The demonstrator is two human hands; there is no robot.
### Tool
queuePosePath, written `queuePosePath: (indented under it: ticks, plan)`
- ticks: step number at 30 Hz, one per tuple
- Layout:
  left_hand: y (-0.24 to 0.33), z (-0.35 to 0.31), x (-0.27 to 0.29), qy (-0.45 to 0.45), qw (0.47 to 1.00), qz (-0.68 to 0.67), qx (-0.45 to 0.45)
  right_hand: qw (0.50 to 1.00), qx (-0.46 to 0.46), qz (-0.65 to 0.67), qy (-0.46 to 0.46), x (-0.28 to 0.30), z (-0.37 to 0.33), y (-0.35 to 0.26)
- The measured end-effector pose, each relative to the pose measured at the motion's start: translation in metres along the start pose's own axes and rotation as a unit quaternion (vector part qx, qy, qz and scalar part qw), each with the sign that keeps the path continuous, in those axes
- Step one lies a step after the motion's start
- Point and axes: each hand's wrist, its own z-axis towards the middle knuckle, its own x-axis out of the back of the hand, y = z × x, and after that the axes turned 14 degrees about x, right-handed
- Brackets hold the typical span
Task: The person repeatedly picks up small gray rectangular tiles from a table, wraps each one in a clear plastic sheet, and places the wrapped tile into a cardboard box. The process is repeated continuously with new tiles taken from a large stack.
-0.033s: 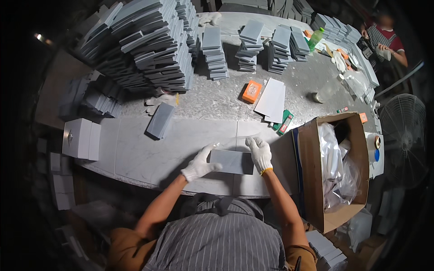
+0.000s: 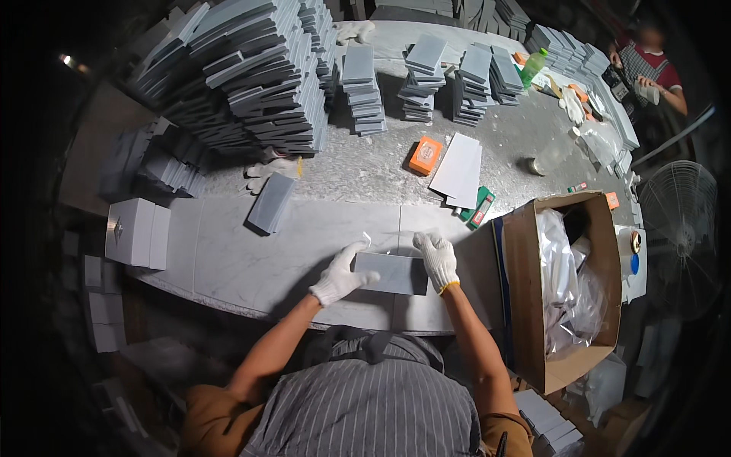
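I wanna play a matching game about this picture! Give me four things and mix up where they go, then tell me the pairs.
Things:
1. Grey rectangular piece
2. Cardboard box
3. Orange box
4. Fan

Places and states:
A. Open, with clear plastic inside
B. Far right of the picture
C. Between the left hand and the right hand
D. Just left of the white sheets

Pairs: 1-C, 2-A, 3-D, 4-B

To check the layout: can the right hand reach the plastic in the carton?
Probably yes: the carton is open above the plastic, though the right hand must clear the left wall.
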Motion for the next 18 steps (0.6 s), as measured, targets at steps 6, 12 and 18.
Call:
queuePosePath:
  ticks: [6,12,18]
  plan:
    - [-0.001,0.023,-0.032,0.063,0.923,-0.355,0.135,0.996,-0.042,0.077,-0.006,-0.007,0.002,-0.011]
    - [0.005,0.021,-0.039,0.121,0.911,-0.370,0.132,0.998,-0.027,0.049,0.013,-0.014,-0.002,-0.018]
    - [0.001,0.031,-0.031,0.108,0.915,-0.326,0.211,0.993,-0.063,0.075,-0.068,-0.006,0.019,0.013]
